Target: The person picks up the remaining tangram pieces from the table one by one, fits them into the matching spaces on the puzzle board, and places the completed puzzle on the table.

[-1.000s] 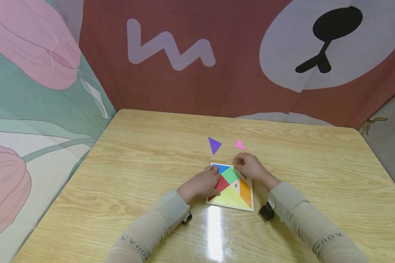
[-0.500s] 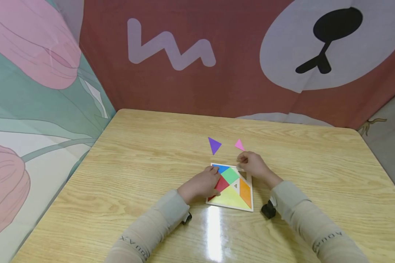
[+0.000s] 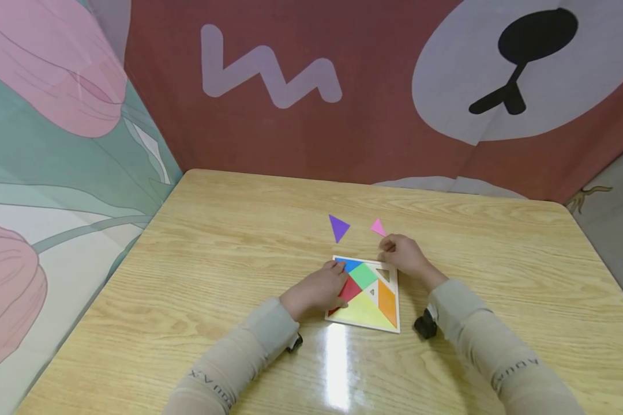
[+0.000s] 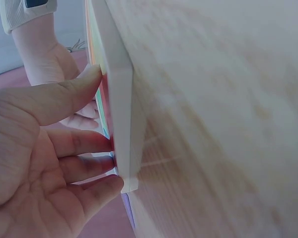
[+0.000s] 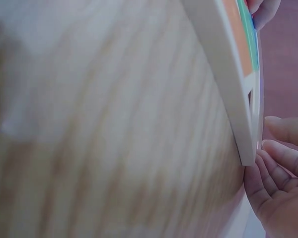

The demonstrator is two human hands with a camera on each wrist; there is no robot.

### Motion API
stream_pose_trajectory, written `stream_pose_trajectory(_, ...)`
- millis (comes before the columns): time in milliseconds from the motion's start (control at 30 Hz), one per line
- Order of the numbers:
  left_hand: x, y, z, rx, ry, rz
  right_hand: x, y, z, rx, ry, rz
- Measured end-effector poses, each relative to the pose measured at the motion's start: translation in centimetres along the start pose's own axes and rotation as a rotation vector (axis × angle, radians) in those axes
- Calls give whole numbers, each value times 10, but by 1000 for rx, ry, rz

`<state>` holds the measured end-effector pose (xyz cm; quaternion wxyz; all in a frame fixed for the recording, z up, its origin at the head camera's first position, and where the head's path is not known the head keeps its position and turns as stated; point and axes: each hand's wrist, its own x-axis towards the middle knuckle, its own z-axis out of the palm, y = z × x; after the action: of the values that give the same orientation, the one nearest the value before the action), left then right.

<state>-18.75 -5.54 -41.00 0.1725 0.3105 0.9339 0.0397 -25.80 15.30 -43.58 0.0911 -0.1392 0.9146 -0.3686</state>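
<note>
Wooden tabletop (image 3: 223, 242) bears a puzzle board (image 3: 367, 311) beneath the spread left hand (image 3: 319, 288), beside the relaxed, empty right hand (image 3: 405, 255).

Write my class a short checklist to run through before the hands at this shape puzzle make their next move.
1. Left hand touching the puzzle tray: ok, it rests on the left side.
2. Green piece, yellow piece and orange piece in the tray: ok.
3. Red piece fully visible: not ok, the left hand covers part.
4. Every recess filled: not ok, two triangular ones lack pieces.
5. Purple triangle off the tray: ok, on the table beyond it.
6. Pink triangle untouched by the right hand: cannot tell, they nearly meet.
</note>
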Motion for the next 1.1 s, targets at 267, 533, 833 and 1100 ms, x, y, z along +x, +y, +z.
stream_pose_trajectory(267, 1, -1, 0, -11, 4, -6, 4, -1, -1, 14, 19, 14)
stream_pose_trajectory(533, 1, -2, 1, -17, 4, -4, 6, 0, -2, 12, 40, 16)
stream_pose_trajectory(833, 1, -2, 1, -23, 5, -6, 10, 0, -2, -1, 62, 8)
stream_pose_trajectory(1100, 1, -3, 2, -16, 4, -3, 13, 0, -4, 0, 70, 0)
